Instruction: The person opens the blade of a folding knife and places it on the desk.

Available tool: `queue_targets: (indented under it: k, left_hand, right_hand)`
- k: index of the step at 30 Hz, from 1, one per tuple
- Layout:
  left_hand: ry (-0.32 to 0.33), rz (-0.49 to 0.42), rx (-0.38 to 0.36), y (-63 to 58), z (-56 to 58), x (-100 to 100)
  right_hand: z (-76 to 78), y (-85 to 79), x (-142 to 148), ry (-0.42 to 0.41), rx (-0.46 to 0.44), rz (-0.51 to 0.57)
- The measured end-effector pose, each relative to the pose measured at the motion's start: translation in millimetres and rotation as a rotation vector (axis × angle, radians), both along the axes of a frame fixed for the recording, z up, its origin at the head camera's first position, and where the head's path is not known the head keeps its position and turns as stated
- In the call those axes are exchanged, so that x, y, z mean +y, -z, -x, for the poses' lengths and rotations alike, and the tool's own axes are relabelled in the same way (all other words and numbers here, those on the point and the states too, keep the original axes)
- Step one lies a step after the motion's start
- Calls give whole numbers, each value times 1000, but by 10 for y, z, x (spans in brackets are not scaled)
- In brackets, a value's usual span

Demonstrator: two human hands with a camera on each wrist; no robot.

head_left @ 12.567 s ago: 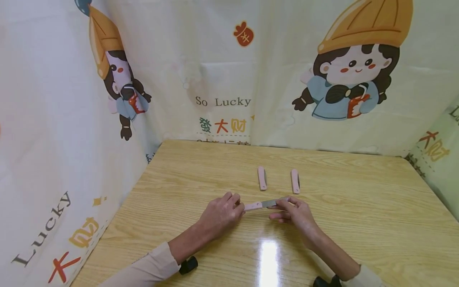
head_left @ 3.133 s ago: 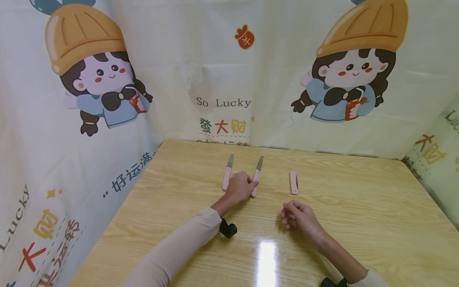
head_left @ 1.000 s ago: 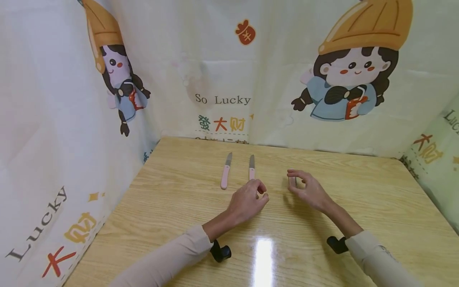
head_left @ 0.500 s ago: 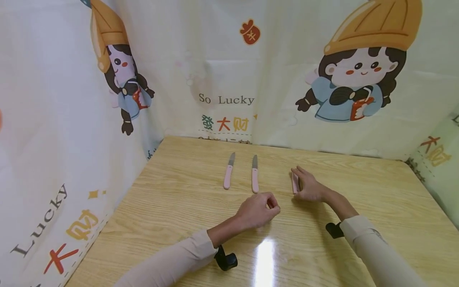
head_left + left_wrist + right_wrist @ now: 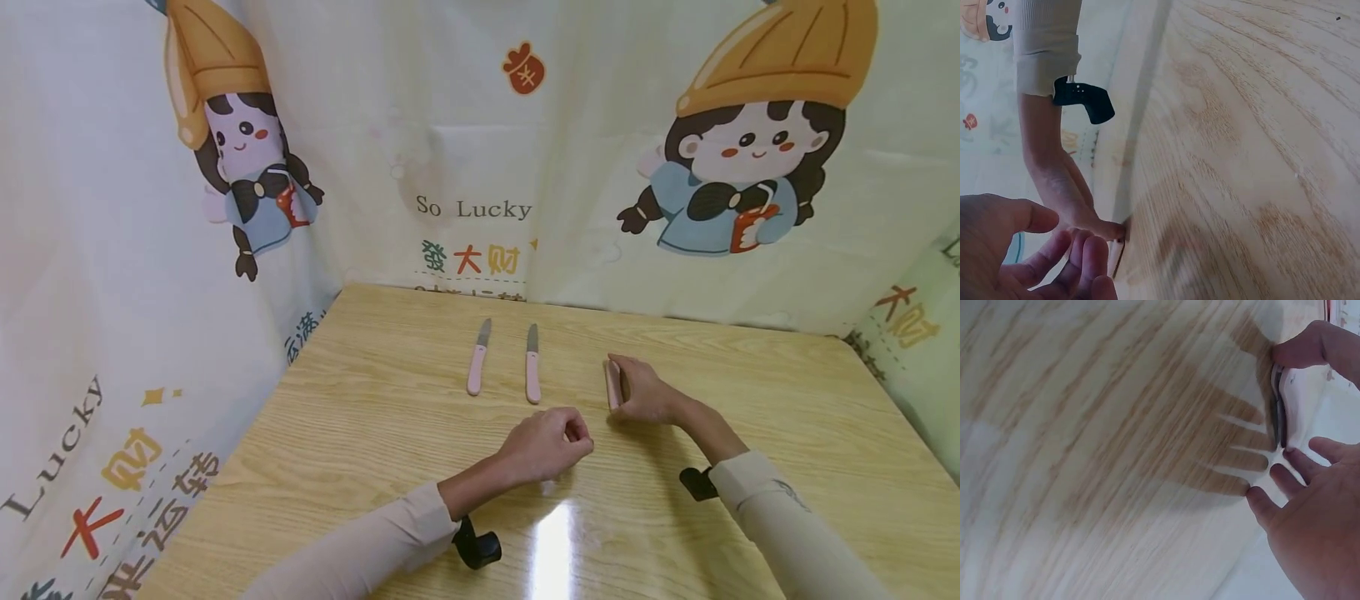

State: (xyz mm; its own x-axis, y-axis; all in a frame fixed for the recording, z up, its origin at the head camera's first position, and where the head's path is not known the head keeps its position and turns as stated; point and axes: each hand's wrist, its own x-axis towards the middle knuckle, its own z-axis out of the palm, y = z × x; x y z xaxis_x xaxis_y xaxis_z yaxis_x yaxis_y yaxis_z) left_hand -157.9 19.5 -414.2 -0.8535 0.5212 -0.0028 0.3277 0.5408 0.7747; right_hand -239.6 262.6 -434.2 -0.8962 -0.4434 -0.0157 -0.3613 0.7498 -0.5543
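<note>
My right hand [image 5: 645, 393] pinches a folded pink folding knife [image 5: 613, 385] by its two ends, thumb at the near end and a finger at the far end. In the right wrist view the knife [image 5: 1286, 406] stands on edge at the wood, its blade tucked into the handle. Two unfolded knives with pink handles lie to the left: one knife [image 5: 477, 367] further left, the other knife [image 5: 532, 371] beside it, blades pointing away. Loosely curled and holding nothing, my left hand [image 5: 543, 446] hovers over the table in front of them.
A wood-grain table [image 5: 360, 433] spans the view. Behind it and along the sides hangs a pale printed curtain [image 5: 465, 167] with cartoon figures. Black wrist cameras are strapped at both cuffs.
Over the last seconds my left hand let go of the middle knife, now lying unfolded, and drew back toward me. My right hand reached the last folded knife and took hold of it.
</note>
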Motion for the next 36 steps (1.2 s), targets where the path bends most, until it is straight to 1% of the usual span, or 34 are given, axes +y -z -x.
queue_targets:
  k: [2, 6, 10, 13, 16, 20, 23, 25, 29, 31, 34, 36]
  left_hand:
    - [-6, -3, 0, -1, 3, 1]
    - [-28, -19, -26, 4, 31, -8]
    - [-49, -77, -62, 23, 77, -13]
    - [-54, -161, -106, 51, 109, -6]
    - [-70, -251, -168, 83, 138, 5]
    - [-101, -398, -281, 112, 180, 20]
    - [-116, -503, -348, 119, 209, 25]
    - [-117, -545, -371, 116, 221, 26]
    - [-86, -566, -364, 119, 230, 23]
    - [-69, -586, -385, 116, 231, 15]
    - [-54, -622, -442, 118, 238, 3]
    - [-49, -631, -471, 116, 242, 3]
  right_hand:
    - [-25, 9, 10, 11, -5, 23]
    - [-93, -4, -17, 29, -9, 72]
    - [-179, -69, -96, 19, 0, 100]
    - [-265, -144, -166, 10, -1, 119]
    - [-361, -215, -232, -18, 1, 135]
    - [-488, -294, -315, -64, 3, 136]
    - [-573, -338, -377, -92, -8, 145]
    - [-620, -350, -413, -111, -17, 150]
    - [-685, -348, -454, -140, 5, 153]
    - [-704, -348, -448, -146, 11, 170]
    - [-711, -352, -417, -127, -21, 254]
    - [-712, -359, -379, -76, -67, 342]
